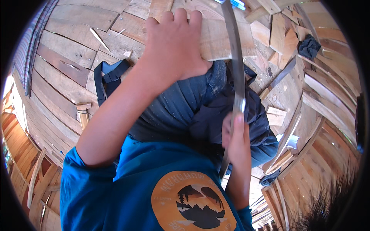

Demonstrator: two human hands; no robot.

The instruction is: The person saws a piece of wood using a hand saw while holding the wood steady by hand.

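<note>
My left hand [175, 48] is closed over a pale wooden board [221, 36]. Its fingers bend over the far side, and the thumb lies by the near edge above my dark trousers. Upright in view stands a long, narrow steel machete [236, 57], crossing over the board's right part; whether blade and wood touch I cannot tell. Wrapped around the machete's lower part is my right hand [237, 133], its thumb laid along the metal. Below that hand the machete's lower end shows beside my blue shirt.
Another machete [283, 75] lies on the plank floor [73, 46] to the right. Wood offcuts [283, 32] and a black cloth [309, 47] are scattered at the far right. A black strap with a buckle [111, 75] lies left of my legs. Slatted wooden walls stand at both sides.
</note>
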